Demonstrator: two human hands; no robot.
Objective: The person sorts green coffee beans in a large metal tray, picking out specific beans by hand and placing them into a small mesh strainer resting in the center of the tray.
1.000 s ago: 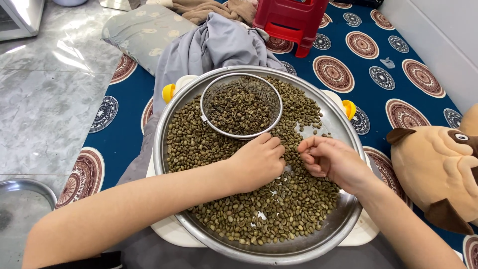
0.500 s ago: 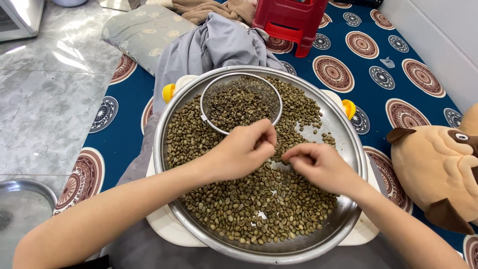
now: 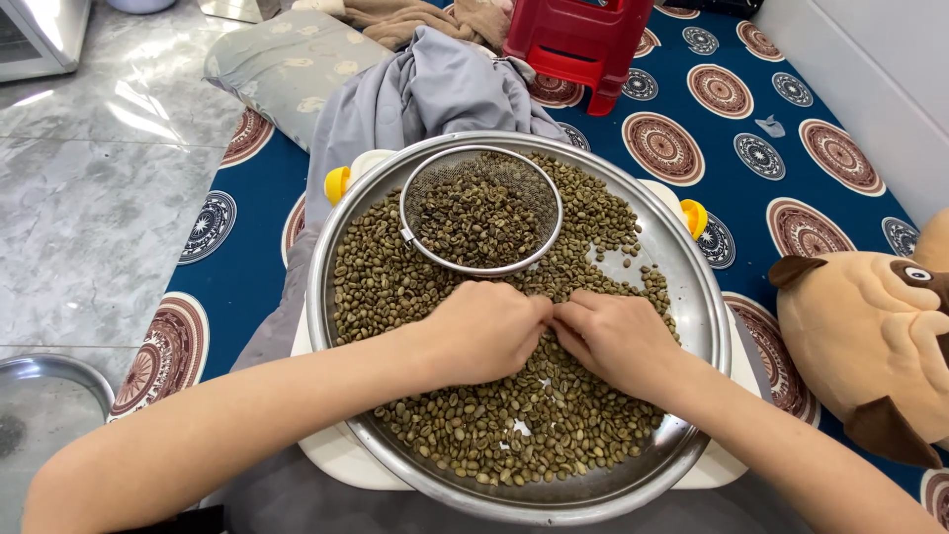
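a wide, round, shiny steel pan (image 3: pixel 692 297) fills the middle of the frame, resting on a white plastic base with yellow knobs (image 3: pixel 338 184), and it holds a thick layer of small olive-green unroasted coffee beans (image 3: pixel 494 445). both hands lie knuckles up on the beans just below the centre of the frame, meeting at the fingertips. the left hand (image 3: pixel 484 331) comes in from the lower left, its fingers curled down and drawn together at the tips as if pinching among the beans; whether a bean sits between them is hidden. the right hand (image 3: pixel 618 341) comes in from the lower right, also loosely curled with its fingertips pressed into the beans and touching those of the left hand; what it grips, if anything, cannot be told. just above the hands, in the upper half of the pan, a round wire-mesh sieve with a steel rim (image 3: pixel 481 210) sits on the bean layer, itself filled with the same green beans. to the right of the sieve a bare patch of pan floor shows. behind the pan, a crumpled grey cloth (image 3: pixel 425 94) lies on a dark blue mat with round brown medallions (image 3: pixel 791 148). a red plastic stool (image 3: pixel 578 44) stands at the top of the frame, a tan plush dog toy (image 3: pixel 870 326) lies at the right edge, and a grey marble floor (image 3: pixel 89 208) runs along the left.
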